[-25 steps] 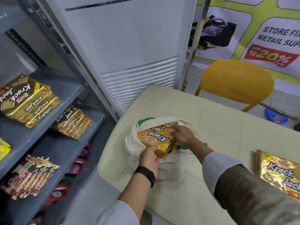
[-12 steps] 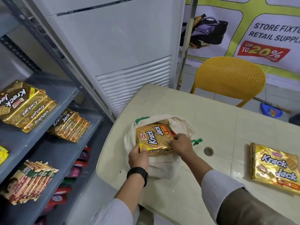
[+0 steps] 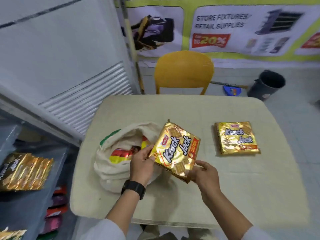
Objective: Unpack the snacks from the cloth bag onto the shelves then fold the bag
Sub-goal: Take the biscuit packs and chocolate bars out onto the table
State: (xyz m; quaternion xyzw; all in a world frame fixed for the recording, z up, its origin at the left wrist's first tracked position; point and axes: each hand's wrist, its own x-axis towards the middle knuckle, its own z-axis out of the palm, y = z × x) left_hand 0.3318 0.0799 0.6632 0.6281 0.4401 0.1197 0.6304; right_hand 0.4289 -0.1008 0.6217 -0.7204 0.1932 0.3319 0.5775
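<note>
A gold Krack Jack packet (image 3: 176, 149) hangs tilted just above the table, right of the cream cloth bag (image 3: 110, 168). My left hand (image 3: 141, 166) pinches its left edge and my right hand (image 3: 204, 175) grips its lower right corner. The bag lies open on the table's left side, with a red and yellow snack packet (image 3: 121, 154) showing inside. A second Krack Jack packet (image 3: 236, 137) lies flat on the table to the right. More gold packets (image 3: 24, 171) sit on the grey shelf (image 3: 34, 203) at the left.
The beige table (image 3: 225, 187) has a yellow chair (image 3: 183, 70) behind it. A tall white unit (image 3: 60, 58) stands at the back left. A dark bin (image 3: 267, 84) sits on the floor at the far right. Lower shelves hold red and pink packets (image 3: 55, 212).
The packet has come out of the bag and moved right, lifted clear of the opening by both hands. The view has swung right, away from the shelves.
</note>
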